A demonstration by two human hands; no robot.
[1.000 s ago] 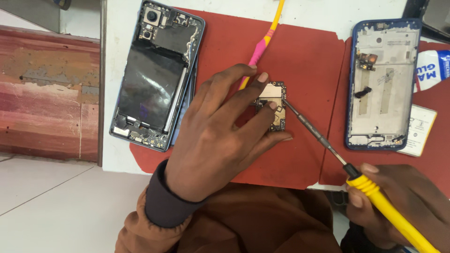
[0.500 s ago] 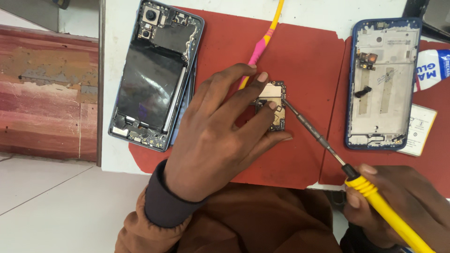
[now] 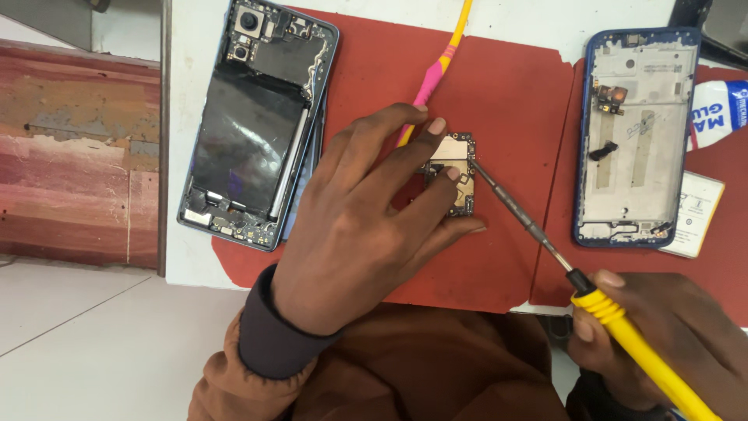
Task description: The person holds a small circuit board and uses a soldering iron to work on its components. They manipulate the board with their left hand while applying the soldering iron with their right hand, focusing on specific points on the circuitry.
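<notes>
My left hand (image 3: 358, 218) presses a small phone circuit board (image 3: 458, 175) flat on the red mat (image 3: 506, 101), fingers spread over its left side. My right hand (image 3: 662, 335) grips a yellow-handled screwdriver (image 3: 623, 327) at the lower right. Its metal shaft runs up and left, and the tip touches the board's upper right edge. A pink and yellow tool (image 3: 436, 66) lies on the mat behind my left fingers.
An opened phone with exposed battery and cameras (image 3: 253, 125) lies at the left of the mat. A blue phone frame (image 3: 635, 132) lies at the right, beside a white glue tube (image 3: 721, 113) and a small white card (image 3: 696, 214). The white table edge (image 3: 183, 156) drops to the floor on the left.
</notes>
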